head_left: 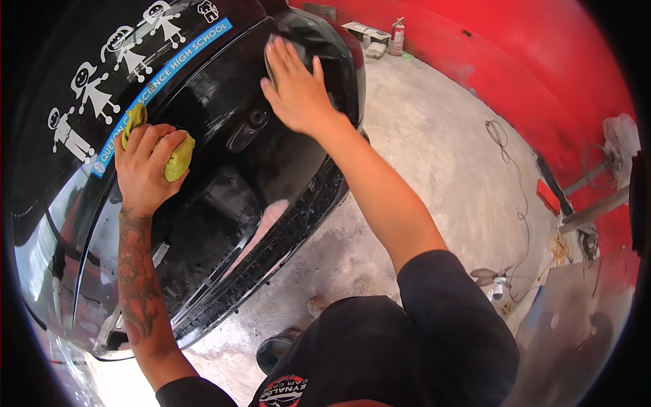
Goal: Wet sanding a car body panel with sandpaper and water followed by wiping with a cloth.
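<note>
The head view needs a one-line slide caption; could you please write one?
Left hand holding a yellow-green cloth, right hand laid open against the rear of a black car.

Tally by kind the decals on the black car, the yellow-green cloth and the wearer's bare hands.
White person-shaped decals: 4
White dog-shaped decal: 1
Blue strip decal: 1
Yellow-green cloth: 1
Left hand: 1
Right hand: 1
Total: 9

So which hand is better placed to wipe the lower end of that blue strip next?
Probably the left hand: it holds the yellow-green cloth near that end of the blue strip. The right hand is farther right on the black car.
</note>
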`<state>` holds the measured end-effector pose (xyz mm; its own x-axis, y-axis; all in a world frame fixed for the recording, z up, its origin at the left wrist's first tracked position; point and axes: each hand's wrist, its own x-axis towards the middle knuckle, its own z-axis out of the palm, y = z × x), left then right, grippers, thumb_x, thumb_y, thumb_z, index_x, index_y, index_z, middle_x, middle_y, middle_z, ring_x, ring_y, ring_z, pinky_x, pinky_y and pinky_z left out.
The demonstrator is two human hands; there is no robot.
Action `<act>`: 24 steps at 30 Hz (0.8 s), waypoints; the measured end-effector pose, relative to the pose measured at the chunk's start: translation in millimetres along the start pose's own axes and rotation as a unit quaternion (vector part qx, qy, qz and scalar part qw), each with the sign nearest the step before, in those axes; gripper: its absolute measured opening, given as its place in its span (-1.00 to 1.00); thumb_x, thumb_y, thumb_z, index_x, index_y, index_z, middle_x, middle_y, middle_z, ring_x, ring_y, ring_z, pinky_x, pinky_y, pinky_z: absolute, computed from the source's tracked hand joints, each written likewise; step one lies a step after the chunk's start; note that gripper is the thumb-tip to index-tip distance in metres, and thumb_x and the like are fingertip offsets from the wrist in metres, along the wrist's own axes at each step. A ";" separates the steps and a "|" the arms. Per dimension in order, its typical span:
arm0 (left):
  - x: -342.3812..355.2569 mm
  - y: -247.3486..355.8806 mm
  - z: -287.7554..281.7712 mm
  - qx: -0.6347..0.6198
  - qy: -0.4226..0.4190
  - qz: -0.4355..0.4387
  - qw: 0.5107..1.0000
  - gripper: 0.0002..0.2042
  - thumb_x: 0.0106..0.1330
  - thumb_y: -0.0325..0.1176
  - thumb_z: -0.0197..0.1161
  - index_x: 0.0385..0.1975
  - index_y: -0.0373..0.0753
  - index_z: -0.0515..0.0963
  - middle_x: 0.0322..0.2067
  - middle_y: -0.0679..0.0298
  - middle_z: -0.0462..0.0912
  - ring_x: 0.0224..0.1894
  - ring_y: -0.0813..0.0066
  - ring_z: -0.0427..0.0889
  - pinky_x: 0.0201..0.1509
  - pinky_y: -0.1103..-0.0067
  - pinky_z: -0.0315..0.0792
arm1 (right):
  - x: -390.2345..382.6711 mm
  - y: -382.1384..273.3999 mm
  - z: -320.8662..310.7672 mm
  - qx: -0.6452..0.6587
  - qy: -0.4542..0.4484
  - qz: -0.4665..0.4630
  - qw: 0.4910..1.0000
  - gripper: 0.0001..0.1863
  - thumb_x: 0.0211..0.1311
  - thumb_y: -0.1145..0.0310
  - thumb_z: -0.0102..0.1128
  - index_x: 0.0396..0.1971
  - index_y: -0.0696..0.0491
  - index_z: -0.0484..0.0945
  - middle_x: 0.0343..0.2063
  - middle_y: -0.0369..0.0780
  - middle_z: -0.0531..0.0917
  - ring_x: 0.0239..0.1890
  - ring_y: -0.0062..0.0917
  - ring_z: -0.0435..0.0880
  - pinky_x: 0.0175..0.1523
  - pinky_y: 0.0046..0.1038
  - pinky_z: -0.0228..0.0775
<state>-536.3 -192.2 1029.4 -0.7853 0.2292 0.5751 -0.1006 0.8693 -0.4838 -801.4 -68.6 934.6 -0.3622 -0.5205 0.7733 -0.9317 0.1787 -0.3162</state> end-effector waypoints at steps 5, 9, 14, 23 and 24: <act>-3.7 0.8 -2.4 0.031 -0.006 -0.017 0.999 -0.43 -0.34 -0.36 0.54 -0.14 -0.02 0.60 -0.13 0.42 0.61 -0.04 0.31 0.57 0.08 0.26 0.31 | -14.7 2.7 3.7 -0.019 0.033 -0.053 0.998 -0.26 0.38 0.10 0.03 0.43 0.17 0.12 0.47 -0.05 0.14 0.51 -0.07 0.04 0.42 0.25 -0.09; 4.7 5.0 1.3 0.032 0.011 -0.017 0.999 -0.44 -0.34 -0.37 0.53 -0.15 -0.02 0.61 -0.13 0.40 0.61 -0.04 0.31 0.58 0.09 0.28 0.32 | 46.9 13.3 7.2 -0.031 0.118 -0.053 0.991 -0.30 0.35 0.12 0.08 0.37 0.19 0.21 0.42 -0.05 0.23 0.49 -0.09 0.09 0.40 0.22 0.01; -5.0 1.8 2.9 0.044 0.016 -0.025 0.999 -0.46 -0.32 -0.37 0.52 -0.16 -0.03 0.61 -0.13 0.41 0.62 -0.04 0.32 0.59 0.10 0.28 0.32 | -7.0 8.3 8.8 -0.012 0.081 -0.064 0.995 -0.29 0.31 0.13 0.14 0.37 0.17 0.22 0.40 -0.05 0.25 0.48 -0.10 0.11 0.40 0.22 0.01; -0.8 0.4 5.8 0.041 0.027 -0.012 0.999 -0.47 -0.27 -0.38 0.50 -0.14 -0.04 0.61 -0.12 0.41 0.63 -0.04 0.33 0.59 0.09 0.29 0.34 | 7.9 0.9 2.2 -0.024 0.074 -0.011 0.997 -0.34 0.41 0.12 -0.03 0.40 0.15 0.17 0.44 -0.06 0.19 0.50 -0.15 0.10 0.44 0.15 -0.05; -0.2 0.3 6.4 0.037 0.027 -0.009 0.999 -0.47 -0.27 -0.38 0.50 -0.14 -0.04 0.61 -0.12 0.41 0.63 -0.04 0.33 0.59 0.09 0.29 0.34 | -10.3 2.1 7.1 -0.018 0.102 -0.015 0.995 -0.33 0.32 0.14 0.13 0.34 0.17 0.27 0.40 -0.07 0.27 0.47 -0.16 0.15 0.40 0.19 0.01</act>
<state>-540.1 -194.8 1024.9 -0.7491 0.2380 0.6182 -0.1620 0.8391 -0.5193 -799.4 -68.7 922.1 -0.3281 -0.3467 0.8787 -0.9414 0.1968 -0.2738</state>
